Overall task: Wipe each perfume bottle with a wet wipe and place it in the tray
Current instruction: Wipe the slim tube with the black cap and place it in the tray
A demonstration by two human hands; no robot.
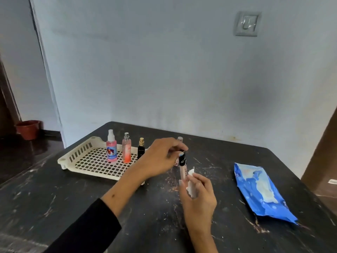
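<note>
My left hand (160,157) pinches the black cap of a slim pink perfume bottle (182,170), held upright above the table. My right hand (197,194) holds a white wet wipe (191,181) pressed against the bottle's lower body. In the cream lattice tray (87,161) stand three bottles: a pink spray bottle (111,149) with a white nozzle, an orange-pink bottle (126,148) with a silver cap, and a small black bottle (141,148) with a gold cap. Another bottle (180,139) is mostly hidden behind my left hand; only its pale cap shows.
A blue wet wipe pack (262,192) lies on the right side of the dark scratched table (54,207). The wall stands close behind the table. A red pot (28,129) sits on the floor at far left.
</note>
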